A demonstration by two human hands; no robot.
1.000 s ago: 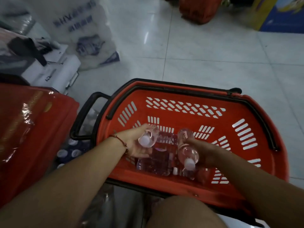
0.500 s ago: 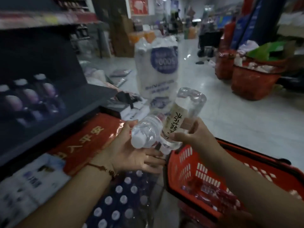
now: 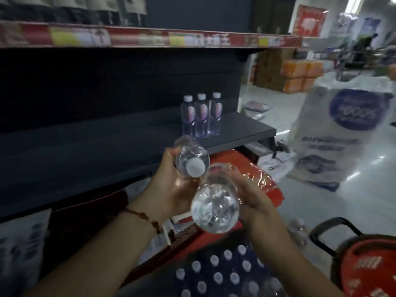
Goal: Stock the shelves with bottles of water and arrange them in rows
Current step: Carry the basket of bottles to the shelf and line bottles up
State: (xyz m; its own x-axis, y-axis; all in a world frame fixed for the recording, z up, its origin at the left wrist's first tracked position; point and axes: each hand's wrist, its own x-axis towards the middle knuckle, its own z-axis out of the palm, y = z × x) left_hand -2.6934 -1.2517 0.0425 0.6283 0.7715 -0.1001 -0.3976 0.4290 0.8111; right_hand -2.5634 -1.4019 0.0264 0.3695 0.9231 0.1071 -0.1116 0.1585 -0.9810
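Note:
My left hand [image 3: 171,185] grips a clear water bottle [image 3: 190,157] whose white cap points toward me. A second clear bottle [image 3: 214,206] lies in my right hand [image 3: 255,196], its base turned toward the camera. Both bottles meet in front of the dark lower shelf [image 3: 96,151]. Three water bottles [image 3: 201,114] with white caps and pink labels stand in a row near that shelf's right end. The rest of the shelf board is bare.
A wrapped pack of capped bottles [image 3: 222,275] sits on the floor below my hands. The red shopping basket [image 3: 368,266] is at the lower right. A big white printed bag [image 3: 342,129] stands on the tiled floor to the right. Red packs [image 3: 246,168] lie under the shelf.
Both hands have lifted a bottle each out of the red basket and carried them left to the shelf. My view has swung from the basket up to the shelf.

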